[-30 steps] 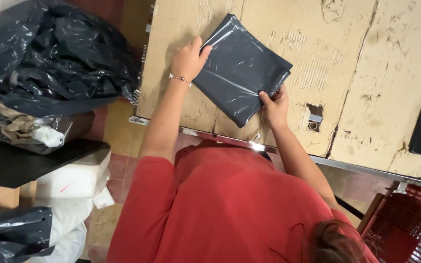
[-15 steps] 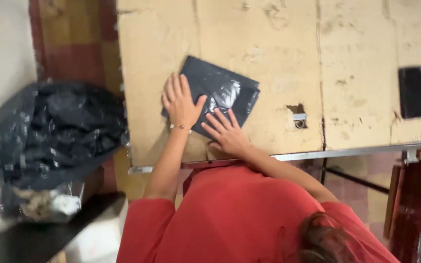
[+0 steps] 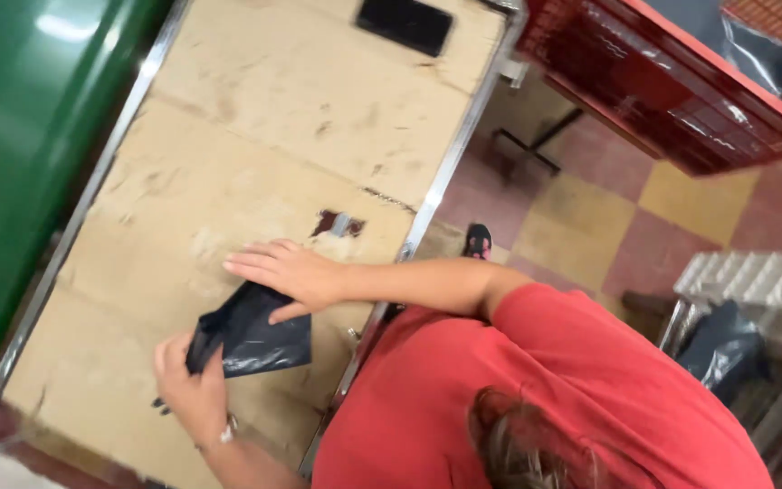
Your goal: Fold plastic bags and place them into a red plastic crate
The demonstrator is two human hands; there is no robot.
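Both hands are on the dark grey plastic mailer bag (image 3: 251, 333), which lies folded small on the worn beige table top (image 3: 300, 118), close to its metal-edged long side nearest my body. My left hand (image 3: 194, 385) closes round the bag's lower left corner, fingers curled over the fold, a thin bracelet at the wrist. My right hand (image 3: 287, 272) lies open and flat, palm down, pressing the bag's upper edge against the table; its fingers spread and grip nothing.

From the head view, the risk I judge most likely is that the slick plastic springs open if either hand eases, since only my palm holds the fold down. The bag also sits near the table's edge, so a careless push could slide it off towards my red shirt (image 3: 536, 398) and the floor. A torn patch with a small metal fitting (image 3: 341, 223) lies just beyond my right hand and might snag the plastic.

Around me: a flat black rectangular object (image 3: 405, 23) at the table's far end, well apart; a green wall or bin (image 3: 20, 154) along the table's far long side; a red plastic crate (image 3: 672, 91) past the end; a white ribbed tray (image 3: 758, 281) and another dark bag (image 3: 724, 349) to my right; one shoe (image 3: 477, 241) on the chequered floor tiles (image 3: 699, 195). Nothing lies between my hands and the bag.
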